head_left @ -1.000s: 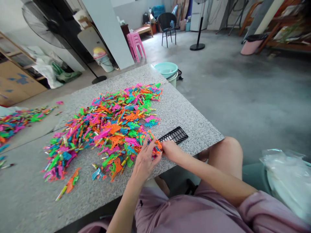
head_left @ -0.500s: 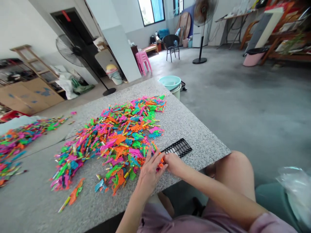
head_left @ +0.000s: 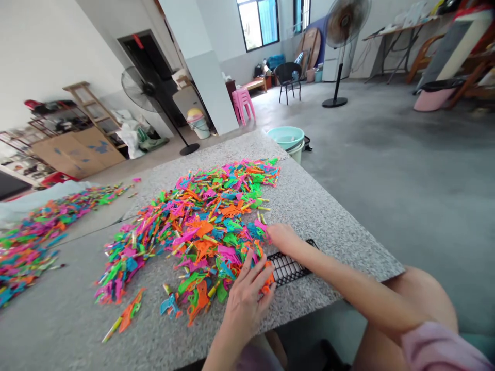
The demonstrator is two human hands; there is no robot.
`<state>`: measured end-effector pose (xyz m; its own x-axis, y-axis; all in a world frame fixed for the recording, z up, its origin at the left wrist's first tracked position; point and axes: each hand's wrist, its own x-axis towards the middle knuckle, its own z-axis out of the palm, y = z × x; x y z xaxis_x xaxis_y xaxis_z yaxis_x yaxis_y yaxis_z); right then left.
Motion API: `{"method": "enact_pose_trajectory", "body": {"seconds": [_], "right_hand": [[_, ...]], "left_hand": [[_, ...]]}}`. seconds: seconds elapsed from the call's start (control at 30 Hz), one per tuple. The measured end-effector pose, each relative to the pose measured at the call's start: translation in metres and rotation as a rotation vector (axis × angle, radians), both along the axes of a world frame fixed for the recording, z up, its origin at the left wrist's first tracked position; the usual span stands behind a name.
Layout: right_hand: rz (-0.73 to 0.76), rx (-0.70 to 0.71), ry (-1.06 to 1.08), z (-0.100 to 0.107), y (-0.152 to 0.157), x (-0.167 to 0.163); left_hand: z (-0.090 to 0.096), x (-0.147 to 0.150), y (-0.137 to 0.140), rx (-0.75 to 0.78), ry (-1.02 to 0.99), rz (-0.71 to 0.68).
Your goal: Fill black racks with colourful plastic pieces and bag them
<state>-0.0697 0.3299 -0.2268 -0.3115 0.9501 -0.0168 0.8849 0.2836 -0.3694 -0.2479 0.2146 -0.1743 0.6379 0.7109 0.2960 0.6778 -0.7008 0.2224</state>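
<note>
A heap of small bright plastic toy guns (head_left: 201, 226) in orange, pink, green and blue, with thin yellow tubes among them, lies on the speckled stone table (head_left: 320, 206). My left hand (head_left: 249, 296) is at its near right edge, with an orange toy gun (head_left: 267, 277) between thumb and fingers. Further up, my right hand (head_left: 284, 237) is closed at the heap's right side, close to a pink piece (head_left: 261, 226); its fingertips are hidden. Under my right forearm lies a black grid tray (head_left: 286, 269), partly covered.
A second pile of toys (head_left: 50, 221) lies at the left beside a pale plastic bag (head_left: 34, 198). One orange toy gun (head_left: 127, 315) sits apart near the front. Beyond the table's far right corner is a turquoise basin (head_left: 286, 135); a standing fan (head_left: 340, 62) is farther back.
My right hand has left my left hand and reached up and away to the heap's right edge. More of the orange toy gun in my left hand shows. The view has shifted left.
</note>
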Motion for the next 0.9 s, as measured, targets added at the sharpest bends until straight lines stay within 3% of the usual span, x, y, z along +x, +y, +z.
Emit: {"method": "enact_pose_trajectory", "body": {"seconds": [0.13,0.3,0.4,0.5,0.57,0.73,0.8,0.9], "right_hand": [[0.191,0.290,-0.123,0.003,0.023,0.009],[0.539,0.384,-0.216,-0.014,0.060,0.017],[0.589,0.386,-0.237,-0.031,0.054,0.041],[0.423,0.278,-0.167,-0.043,0.034,0.070],[0.227,0.200,0.047,-0.047,0.020,0.083],[-0.436,-0.012,1.107,-0.044,-0.021,0.074],[-0.537,-0.095,1.423,-0.038,-0.040,0.060],[-0.518,-0.154,1.636,-0.031,-0.064,0.042]], "left_hand": [[0.004,0.000,0.001,-0.025,0.001,-0.018],[0.002,0.002,-0.001,-0.026,-0.013,0.006],[0.001,0.002,-0.001,-0.016,-0.039,0.004],[0.001,0.004,0.000,-0.011,-0.047,0.004],[0.001,0.005,0.001,-0.013,-0.056,0.006],[-0.001,0.005,0.001,-0.016,-0.077,0.014],[-0.002,0.005,0.001,-0.018,-0.086,0.016],[-0.001,0.005,0.001,-0.033,-0.100,0.018]]}}
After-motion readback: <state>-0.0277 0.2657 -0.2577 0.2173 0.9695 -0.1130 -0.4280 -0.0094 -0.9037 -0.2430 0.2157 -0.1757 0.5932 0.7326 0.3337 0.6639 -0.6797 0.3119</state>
